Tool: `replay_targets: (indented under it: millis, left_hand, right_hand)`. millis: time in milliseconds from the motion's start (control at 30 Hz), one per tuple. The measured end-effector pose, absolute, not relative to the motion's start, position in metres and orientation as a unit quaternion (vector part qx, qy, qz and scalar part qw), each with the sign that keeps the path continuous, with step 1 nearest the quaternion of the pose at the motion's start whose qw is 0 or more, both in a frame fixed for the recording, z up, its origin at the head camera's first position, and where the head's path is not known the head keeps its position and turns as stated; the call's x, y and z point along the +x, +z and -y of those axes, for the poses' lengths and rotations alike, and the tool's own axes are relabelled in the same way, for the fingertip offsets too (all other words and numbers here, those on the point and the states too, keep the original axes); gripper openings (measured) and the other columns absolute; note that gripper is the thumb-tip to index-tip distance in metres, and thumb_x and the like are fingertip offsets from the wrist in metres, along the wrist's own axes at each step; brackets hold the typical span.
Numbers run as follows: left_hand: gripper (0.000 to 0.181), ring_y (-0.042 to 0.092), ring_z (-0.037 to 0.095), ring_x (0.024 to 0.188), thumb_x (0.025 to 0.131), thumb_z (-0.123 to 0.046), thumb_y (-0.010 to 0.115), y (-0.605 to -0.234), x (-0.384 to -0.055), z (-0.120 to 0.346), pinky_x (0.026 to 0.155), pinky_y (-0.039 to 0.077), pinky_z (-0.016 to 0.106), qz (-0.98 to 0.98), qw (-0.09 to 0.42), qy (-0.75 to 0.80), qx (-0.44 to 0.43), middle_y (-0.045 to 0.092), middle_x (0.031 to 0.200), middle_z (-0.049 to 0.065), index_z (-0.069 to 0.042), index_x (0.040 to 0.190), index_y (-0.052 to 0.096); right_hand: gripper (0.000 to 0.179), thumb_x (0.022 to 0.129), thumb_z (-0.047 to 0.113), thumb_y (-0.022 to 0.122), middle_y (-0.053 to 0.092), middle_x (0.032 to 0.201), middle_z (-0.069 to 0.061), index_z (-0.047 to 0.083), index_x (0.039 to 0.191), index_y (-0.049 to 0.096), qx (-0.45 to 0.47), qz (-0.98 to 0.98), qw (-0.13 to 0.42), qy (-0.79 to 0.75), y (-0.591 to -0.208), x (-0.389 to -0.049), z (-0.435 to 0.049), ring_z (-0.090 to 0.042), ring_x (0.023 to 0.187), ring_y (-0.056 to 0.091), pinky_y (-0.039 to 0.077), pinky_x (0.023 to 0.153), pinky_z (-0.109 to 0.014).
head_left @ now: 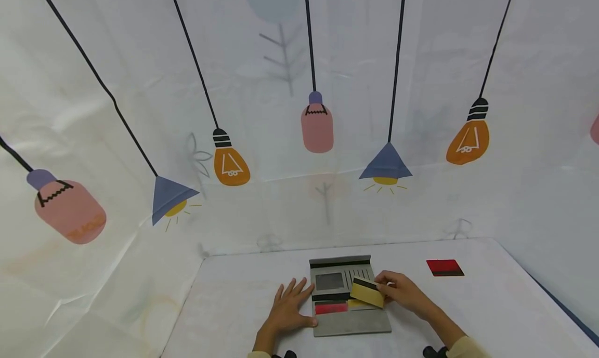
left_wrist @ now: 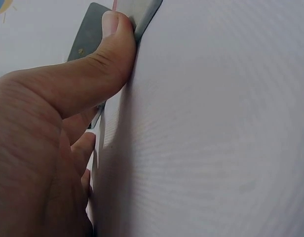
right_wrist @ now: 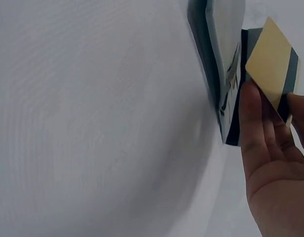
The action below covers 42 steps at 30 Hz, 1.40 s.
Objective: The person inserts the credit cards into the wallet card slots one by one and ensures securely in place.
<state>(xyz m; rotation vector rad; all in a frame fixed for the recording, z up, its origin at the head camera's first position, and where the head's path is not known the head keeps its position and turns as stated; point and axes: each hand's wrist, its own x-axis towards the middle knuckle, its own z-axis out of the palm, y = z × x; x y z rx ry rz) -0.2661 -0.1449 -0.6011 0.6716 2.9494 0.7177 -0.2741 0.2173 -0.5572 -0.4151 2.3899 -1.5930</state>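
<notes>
A grey card wallet (head_left: 351,325) lies unfolded on the white table, with a dark window and several slots in its upper half. A red card (head_left: 331,308) and part of a yellow card (head_left: 356,303) show in its lower half. My left hand (head_left: 288,308) is spread at the wallet's left side, thumb and a fingertip touching its edge; in the left wrist view the thumb (left_wrist: 117,44) presses on that edge. Between thumb and fingers, my right hand (head_left: 400,291) pinches a yellow card with a black stripe (right_wrist: 270,59), tilted over the wallet's right side.
A red card with a dark stripe (head_left: 444,267) lies on the table (head_left: 243,285) to the right of the wallet. Behind the table hangs a white sheet (head_left: 281,212) printed with lamps. The table's right edge runs along a dark blue strip (head_left: 568,308).
</notes>
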Motion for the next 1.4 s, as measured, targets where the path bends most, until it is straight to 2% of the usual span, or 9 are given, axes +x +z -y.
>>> replay_targets:
  millis: [200, 633, 1067, 1400]
  left_hand:
    - [0.095, 0.027, 0.04, 0.151, 0.07, -0.065, 0.078, -0.601, -0.266, 0.145, 0.119, 0.012, 0.068, -0.947, 0.02, 0.237, 0.214, 0.037, 0.162, 0.004, -0.03, 0.152, 0.044]
    - [0.092, 0.025, 0.037, 0.152, 0.072, -0.064, 0.077, -0.601, -0.267, 0.145, 0.12, 0.01, 0.066, -0.948, 0.028, 0.239, 0.206, 0.036, 0.162, 0.001, -0.032, 0.152, 0.043]
    - [0.092, 0.025, 0.037, 0.152, 0.072, -0.065, 0.076, -0.597, -0.266, 0.144, 0.121, 0.01, 0.065, -0.949, 0.033, 0.24, 0.201, 0.035, 0.163, 0.002, -0.032, 0.152, 0.043]
    - [0.092, 0.024, 0.037, 0.152, 0.072, -0.064, 0.077, -0.598, -0.265, 0.144, 0.12, 0.009, 0.065, -0.948, 0.034, 0.245, 0.202, 0.036, 0.162, 0.002, -0.032, 0.152, 0.044]
  right_hand:
    - [0.018, 0.097, 0.017, 0.064, 0.069, 0.1, -0.008, 0.003, 0.107, 0.066, -0.147, -0.823, 0.125, -0.534, -0.561, -0.276, -0.21, -0.021, 0.09, 0.064, 0.06, 0.069, -0.03]
    - [0.013, 0.096, 0.016, 0.065, 0.066, 0.09, -0.004, 0.005, 0.104, 0.067, -0.155, -0.844, 0.114, -0.501, -0.56, -0.277, -0.208, -0.017, 0.08, 0.061, 0.056, 0.063, -0.027]
    - [0.01, 0.096, 0.014, 0.065, 0.066, 0.09, -0.005, 0.007, 0.102, 0.067, -0.16, -0.846, 0.107, -0.497, -0.558, -0.279, -0.205, -0.018, 0.079, 0.062, 0.058, 0.064, -0.027]
    - [0.012, 0.097, 0.006, 0.06, 0.069, 0.099, -0.007, 0.005, 0.106, 0.067, -0.197, -0.861, 0.111, -0.456, -0.556, -0.277, -0.211, -0.012, 0.077, 0.06, 0.056, 0.062, -0.026]
